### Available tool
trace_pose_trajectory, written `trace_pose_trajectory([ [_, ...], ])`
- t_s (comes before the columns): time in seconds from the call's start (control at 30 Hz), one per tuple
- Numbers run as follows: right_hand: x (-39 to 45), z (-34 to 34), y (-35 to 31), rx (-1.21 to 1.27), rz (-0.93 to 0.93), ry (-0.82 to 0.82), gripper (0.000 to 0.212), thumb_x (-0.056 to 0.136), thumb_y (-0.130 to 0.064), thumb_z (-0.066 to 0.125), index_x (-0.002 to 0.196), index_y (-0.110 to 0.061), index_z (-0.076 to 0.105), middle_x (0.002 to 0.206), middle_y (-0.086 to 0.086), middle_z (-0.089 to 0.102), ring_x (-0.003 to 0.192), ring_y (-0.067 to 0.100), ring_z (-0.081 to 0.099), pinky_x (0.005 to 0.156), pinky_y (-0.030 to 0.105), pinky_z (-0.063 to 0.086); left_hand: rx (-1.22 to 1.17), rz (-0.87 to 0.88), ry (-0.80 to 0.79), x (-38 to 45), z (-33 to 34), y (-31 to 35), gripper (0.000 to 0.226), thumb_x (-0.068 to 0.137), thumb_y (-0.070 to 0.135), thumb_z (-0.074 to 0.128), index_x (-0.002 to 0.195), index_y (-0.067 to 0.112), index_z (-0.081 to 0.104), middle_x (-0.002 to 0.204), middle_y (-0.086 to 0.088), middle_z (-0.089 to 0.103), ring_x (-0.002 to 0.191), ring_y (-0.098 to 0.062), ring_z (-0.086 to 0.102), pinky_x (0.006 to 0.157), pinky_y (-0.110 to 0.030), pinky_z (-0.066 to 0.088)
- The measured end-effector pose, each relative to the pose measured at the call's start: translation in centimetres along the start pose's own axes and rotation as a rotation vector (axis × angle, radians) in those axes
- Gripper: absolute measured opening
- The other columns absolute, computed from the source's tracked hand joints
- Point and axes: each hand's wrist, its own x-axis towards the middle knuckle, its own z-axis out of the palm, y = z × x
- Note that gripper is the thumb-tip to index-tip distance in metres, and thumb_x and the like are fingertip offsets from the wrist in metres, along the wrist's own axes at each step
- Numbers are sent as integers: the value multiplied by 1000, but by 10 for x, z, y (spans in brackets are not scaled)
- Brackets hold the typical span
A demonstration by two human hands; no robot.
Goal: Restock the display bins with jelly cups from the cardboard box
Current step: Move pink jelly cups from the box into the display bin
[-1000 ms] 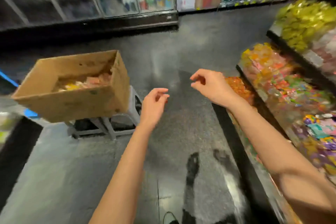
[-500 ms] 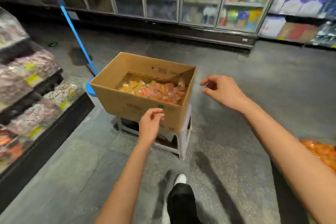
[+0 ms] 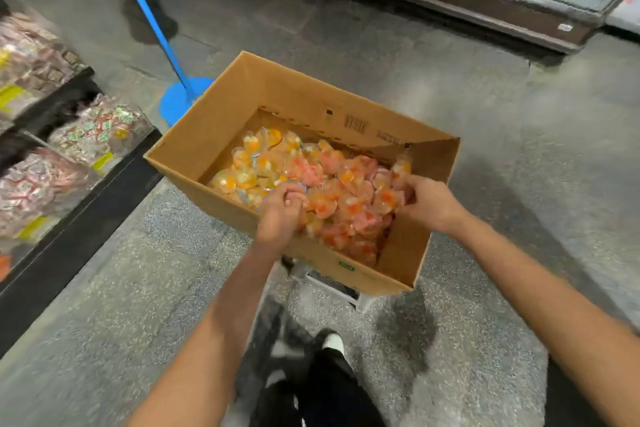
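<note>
Hands, left hand [image 3: 281,215] and right hand [image 3: 430,205], apparently curl around jelly cups [image 3: 332,184] in the still well-stocked cardboard box [image 3: 242,100]; restocking remains.

open cardboard box [image 3: 221,135], orange and pink jelly cups [image 3: 332,184] heaped inside

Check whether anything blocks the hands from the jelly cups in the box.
Nothing visible does. The box is open on top, and both the left hand and right hand are already in among the jelly cups, fingers curled into them.
</note>
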Motion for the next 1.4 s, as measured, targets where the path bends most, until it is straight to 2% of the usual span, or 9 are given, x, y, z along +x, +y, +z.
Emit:
trace_pose_trajectory([
  [0.23, 95, 102, 30, -28, 243, -378, 63, 84, -24, 71, 136, -7, 40, 129, 11, 56, 118, 30, 54, 92, 31, 44, 313, 58, -326, 113, 17, -49, 23, 97, 24, 49, 112, 11, 62, 104, -3, 63, 93, -19, 58, 65, -21, 37],
  [0.37, 129, 158, 55, 0, 385, -382, 68, 83, -22, 71, 138, -3, 36, 128, 16, 55, 116, 30, 54, 85, 29, 45, 489, 66, -474, 146, 23, -81, 27, 100, 23, 44, 119, 11, 60, 107, -9, 65, 84, -23, 62, 64, -25, 44],
  [0.5, 147, 196, 75, 44, 404, -260, 91, 84, -22, 68, 152, -32, 8, 152, 17, 22, 130, 38, 38, 103, 38, 40, 446, 133, -503, 155, 30, -88, 31, 97, 11, 45, 126, 21, 54, 108, 9, 56, 82, -6, 52, 56, -7, 33],
  [0.67, 144, 218, 81, 133, 421, 41, 74, 83, -19, 69, 145, -38, 33, 140, 13, 39, 109, 31, 57, 91, 34, 47, 485, 176, -486, 159, 28, -93, 46, 91, 21, 61, 133, 16, 43, 117, 1, 58, 102, -13, 55, 85, -27, 46],
  [0.87, 130, 190, 68, 228, 452, 44, 66, 74, -29, 77, 135, -25, 52, 116, 6, 67, 104, 22, 63, 89, 31, 50, 308, 103, -586, 157, 27, -92, 89, 70, 41, 80, 142, 18, 33, 132, 2, 48, 113, -11, 50, 89, -24, 42],
  [1.0, 106, 166, 40, 610, 393, 81, 77, 69, -17, 81, 136, -32, 45, 116, -4, 63, 104, 13, 61, 89, 30, 52, 184, -37, -849, 155, 26, -82, 120, 50, 51, 84, 149, 28, 21, 149, 10, 33, 129, -7, 41, 107, -40, 40],
  [1.1, 103, 154, 14, 795, 248, -2, 72, 70, 4, 79, 130, -21, 47, 119, -6, 58, 105, 2, 60, 83, 19, 51, 187, -79, -960, 152, 25, -77, 124, 43, 52, 87, 147, 38, 22, 151, 12, 30, 132, -9, 37, 110, -40, 36],
  [1.27, 118, 137, -1, 1114, 153, -277, 79, 75, 34, 46, 135, -17, 40, 117, 6, 65, 107, 16, 65, 77, 28, 57, 122, -88, -812, 154, 26, -75, 72, 62, 16, 86, 122, 32, 49, 102, 24, 54, 105, -4, 52, 79, -13, 37],
  [1.4, 149, 164, 28, 667, 430, -105, 54, 82, 15, 56, 131, -7, 48, 104, 7, 63, 100, 20, 62, 88, 36, 54, 0, -122, -478, 165, 25, -85, 56, 58, 22, 89, 105, 30, 59, 103, 14, 63, 100, -6, 59, 88, -22, 46],
])
